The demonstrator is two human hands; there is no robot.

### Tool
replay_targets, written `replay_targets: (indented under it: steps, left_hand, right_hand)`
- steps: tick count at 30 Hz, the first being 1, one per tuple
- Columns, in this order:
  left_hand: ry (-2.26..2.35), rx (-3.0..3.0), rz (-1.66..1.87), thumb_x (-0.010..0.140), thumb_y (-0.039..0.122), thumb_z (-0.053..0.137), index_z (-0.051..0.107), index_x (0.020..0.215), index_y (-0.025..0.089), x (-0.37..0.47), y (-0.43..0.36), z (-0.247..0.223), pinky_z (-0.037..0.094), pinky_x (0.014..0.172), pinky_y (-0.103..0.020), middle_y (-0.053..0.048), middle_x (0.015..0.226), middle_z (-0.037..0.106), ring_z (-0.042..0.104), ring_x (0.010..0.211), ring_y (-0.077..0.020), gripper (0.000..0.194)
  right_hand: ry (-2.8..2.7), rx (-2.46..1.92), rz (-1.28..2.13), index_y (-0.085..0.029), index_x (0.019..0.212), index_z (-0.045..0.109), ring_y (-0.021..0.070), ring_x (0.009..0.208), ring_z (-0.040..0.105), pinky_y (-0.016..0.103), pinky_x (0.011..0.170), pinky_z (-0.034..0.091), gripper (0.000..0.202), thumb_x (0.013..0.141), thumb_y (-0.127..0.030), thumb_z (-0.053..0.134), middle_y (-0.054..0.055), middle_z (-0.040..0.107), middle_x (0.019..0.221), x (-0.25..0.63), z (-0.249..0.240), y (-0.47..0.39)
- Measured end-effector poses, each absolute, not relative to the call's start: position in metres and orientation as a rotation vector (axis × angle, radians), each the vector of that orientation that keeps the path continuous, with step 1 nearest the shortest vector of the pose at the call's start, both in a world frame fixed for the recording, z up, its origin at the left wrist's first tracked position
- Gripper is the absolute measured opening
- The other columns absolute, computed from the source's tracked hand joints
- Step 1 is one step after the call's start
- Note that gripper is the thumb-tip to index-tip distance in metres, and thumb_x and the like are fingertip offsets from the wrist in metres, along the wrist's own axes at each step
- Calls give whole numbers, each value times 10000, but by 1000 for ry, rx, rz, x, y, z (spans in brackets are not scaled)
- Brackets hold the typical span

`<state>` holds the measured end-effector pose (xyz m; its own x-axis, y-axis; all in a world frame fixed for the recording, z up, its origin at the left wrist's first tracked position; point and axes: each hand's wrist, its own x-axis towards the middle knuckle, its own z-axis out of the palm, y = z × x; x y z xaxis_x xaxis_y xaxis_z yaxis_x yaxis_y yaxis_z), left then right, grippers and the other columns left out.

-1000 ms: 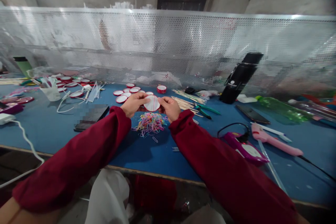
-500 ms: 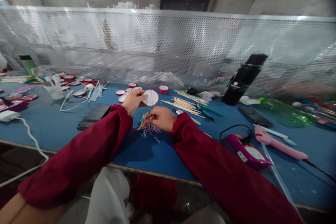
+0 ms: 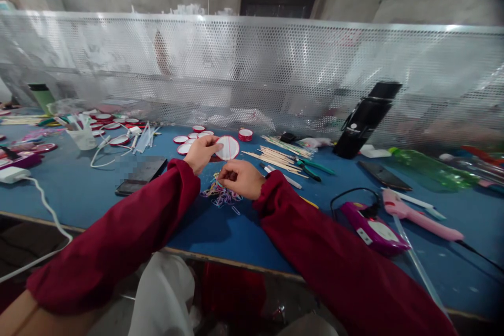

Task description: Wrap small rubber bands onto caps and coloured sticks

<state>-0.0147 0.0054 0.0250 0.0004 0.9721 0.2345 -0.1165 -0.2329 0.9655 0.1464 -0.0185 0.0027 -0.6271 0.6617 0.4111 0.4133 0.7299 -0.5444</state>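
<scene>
Right hand (image 3: 244, 178) dropped to bands (image 3: 224, 199), grip unclear; left hand (image 3: 202, 153) pinches disc (image 3: 229, 148) by edge.

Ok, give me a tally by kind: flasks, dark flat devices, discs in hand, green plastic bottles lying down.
Flasks, one black, one green with a dark lid: 2
Dark flat devices, one on the left, one on the right: 2
White disc in the left hand: 1
Green plastic bottle: 1
Total: 6
</scene>
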Motion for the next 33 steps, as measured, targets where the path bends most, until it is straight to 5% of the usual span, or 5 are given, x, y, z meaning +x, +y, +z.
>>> replay_targets:
  steps: [9,25,33]
  left_hand:
    - [994,1313,1429,735,157,669,635,819,152,-15,7,25,521,597,-258,-13,729,647,582,644,-116,90]
    - [999,1346,1420,727,166,686,627,817,143,-14,6,24,519,562,-236,-4,705,624,569,616,-101,111]
    - [1001,1345,1416,741,164,675,642,836,145,-15,7,23,528,565,-236,-22,743,645,582,642,-111,102]
  right_hand:
    - [-2478,-923,744,-187,781,737,102,570,545,218,561,386,111,739,-244,651,-12,667,643,166,22,-14]
    - [-2550,-1189,24,-212,827,737,164,790,611,257,695,401,136,766,-178,620,34,715,854,181,21,4]
    - [-2539,-1316,95,-223,843,734,156,753,626,243,648,406,173,738,-144,622,23,721,860,192,18,14]
